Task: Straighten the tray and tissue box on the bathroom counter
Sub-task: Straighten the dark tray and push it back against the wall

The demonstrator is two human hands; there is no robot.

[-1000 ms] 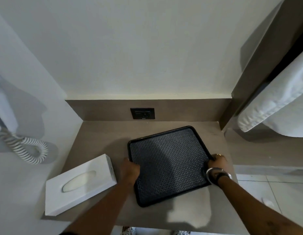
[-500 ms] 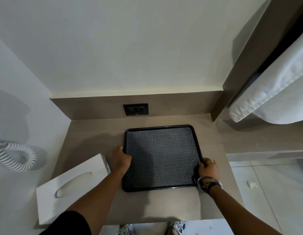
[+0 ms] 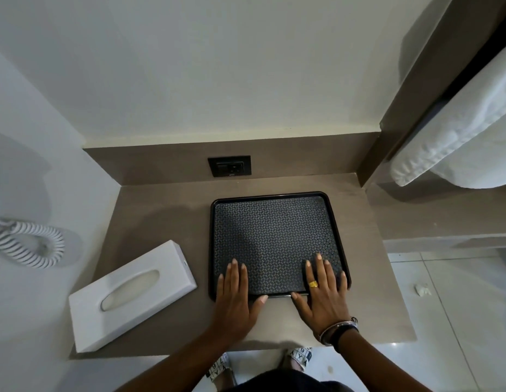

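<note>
At the far left a white coiled cord (image 3: 33, 244) hangs against the wall. Next to it, on the left part of the grey-brown stone table (image 3: 161, 222), lies a white rectangular tissue box (image 3: 132, 295) with an oval slot in its top, turned at an angle to the table's edges and apart from both hands. To its right sits a black square plastic tray (image 3: 274, 239) with a woven-pattern floor, its sides about parallel to the back wall, below a dark wall socket (image 3: 229, 166). The left hand (image 3: 234, 298) lies flat and spread over the tray's near left corner, palm on the table. The right hand (image 3: 322, 292), wearing a gold ring and wrist bands, lies flat and spread over the near right corner. Neither hand grips anything. At the far right hangs a folded white towel (image 3: 458, 137). No readable writing shows on the box or tray.
</note>
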